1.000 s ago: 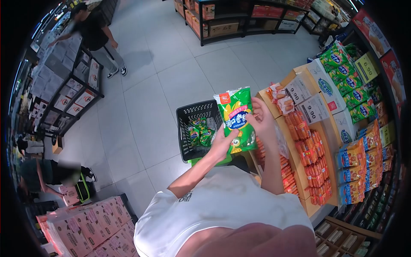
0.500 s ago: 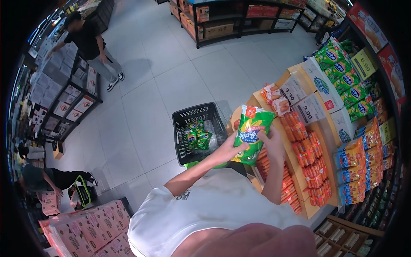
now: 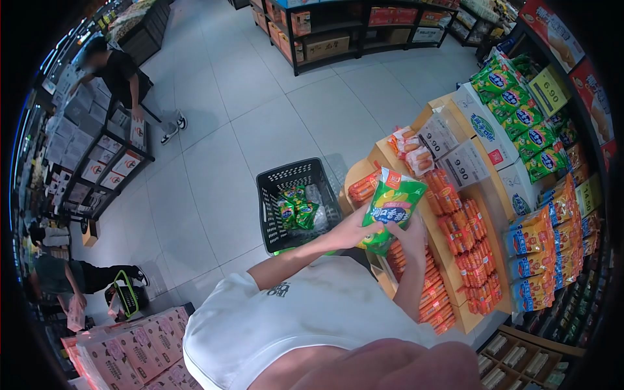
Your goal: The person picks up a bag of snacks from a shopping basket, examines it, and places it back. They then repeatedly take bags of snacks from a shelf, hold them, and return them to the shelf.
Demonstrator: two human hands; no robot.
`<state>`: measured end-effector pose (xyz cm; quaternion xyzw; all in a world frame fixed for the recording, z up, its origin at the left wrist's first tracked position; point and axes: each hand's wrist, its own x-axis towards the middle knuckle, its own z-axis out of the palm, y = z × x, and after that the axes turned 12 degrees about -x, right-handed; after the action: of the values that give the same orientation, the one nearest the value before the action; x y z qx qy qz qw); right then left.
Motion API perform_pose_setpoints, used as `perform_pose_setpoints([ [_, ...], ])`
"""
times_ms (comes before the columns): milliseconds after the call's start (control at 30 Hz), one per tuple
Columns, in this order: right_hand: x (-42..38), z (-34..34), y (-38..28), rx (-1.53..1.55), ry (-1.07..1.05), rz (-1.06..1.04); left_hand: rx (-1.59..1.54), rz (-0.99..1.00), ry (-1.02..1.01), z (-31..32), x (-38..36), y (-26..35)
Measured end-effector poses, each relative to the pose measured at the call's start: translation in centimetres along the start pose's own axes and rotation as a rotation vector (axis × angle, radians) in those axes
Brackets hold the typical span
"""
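A green snack bag (image 3: 398,197) with an orange-red label at its top is held in front of my chest, leaning to the right. My left hand (image 3: 361,225) grips its lower left side, thumb across the front. On its lower right side my right hand (image 3: 410,235) is closed, with the thumb also pressed to the front. Just left of the bag, a black shopping basket (image 3: 268,222) holds several green packets (image 3: 299,211) and something in clear wrapping (image 3: 320,220).
To my right a stepped wooden shelf (image 3: 450,290) carries orange-red sausage packs (image 3: 463,231). Green bags (image 3: 525,123) and blue-orange bags (image 3: 530,266) stand beyond it. Pink boxes (image 3: 140,348) are stacked at lower left. One person (image 3: 120,78) is beside a box display; another (image 3: 62,279) bends near a basket.
The green bag has tilted to the right, and my right hand has shifted lower on it. The far person leans closer to the boxes. The lower-left person's hands have moved with a pink box.
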<state>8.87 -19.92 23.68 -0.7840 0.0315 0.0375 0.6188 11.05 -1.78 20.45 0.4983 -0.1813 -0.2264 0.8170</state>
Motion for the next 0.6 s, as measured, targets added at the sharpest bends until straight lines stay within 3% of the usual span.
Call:
perform_pose_setpoints([
  [200, -0.5, -1.0, 2.5, 0.165, 0.098, 0.102, 0.108, -0.148, -0.109, 0.0, 1.4, -0.8],
  [300, -0.9, -2.0, 3.8, 0.142, 0.121, 0.104, 0.08, -0.129, -0.139, 0.8, 2.2, -0.5],
  [333, -0.9, -2.2, 4.3, 0.111, 0.144, 0.097, 0.055, -0.052, -0.099, 1.1, 2.4, -1.4],
  [600, -1.1, -3.2, 4.4, 0.099, 0.219, 0.104, 0.307, -0.118, -0.042, 1.2, 3.8, -2.5],
])
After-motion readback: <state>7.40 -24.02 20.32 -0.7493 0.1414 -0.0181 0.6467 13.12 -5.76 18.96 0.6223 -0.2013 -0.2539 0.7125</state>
